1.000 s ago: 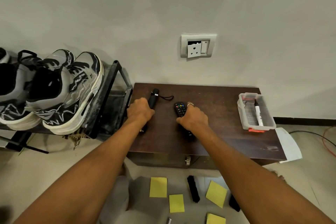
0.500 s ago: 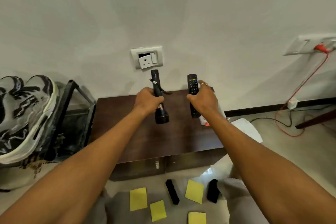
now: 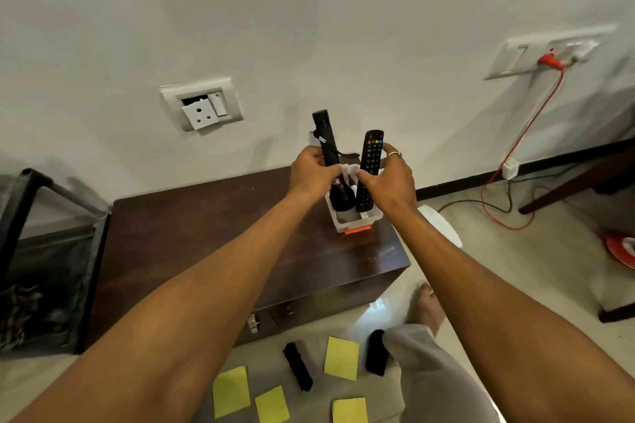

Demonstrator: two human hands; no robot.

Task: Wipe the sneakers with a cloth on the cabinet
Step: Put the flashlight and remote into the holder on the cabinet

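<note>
- The sneakers are out of view now. A second ago they stood on the black rack left of the cabinet, grey-white uppers with a black wavy pattern and pale, grubby soles. Only the rack's corner shows at the left edge now.
- No cloth can be made out anywhere in view, so I judge the wiping has not begun.
- The low cabinet that serves as desk has changed most. A second ago a torch and a remote lay flat on its dark top with a hand on each; half a second ago both were lifted, and now the middle of the top carries nothing.
- The left hand has its fingers curled round the barrel of the torch and holds it upright, the wide head down inside the clear tray.
- The right hand pinches the remote by its edges between thumb and fingers. The remote is upright too, with its lower end in the same tray.
- The tray sits at the desk's right end, near the wall, and the two hands almost touch above it.
- I read this as clearing room: once both things are let go, the top should be free for the sneakers to be fetched from the rack.
- Further out, a wall socket hangs loose above the desk, and yellow notes lie on the floor in front.
</note>
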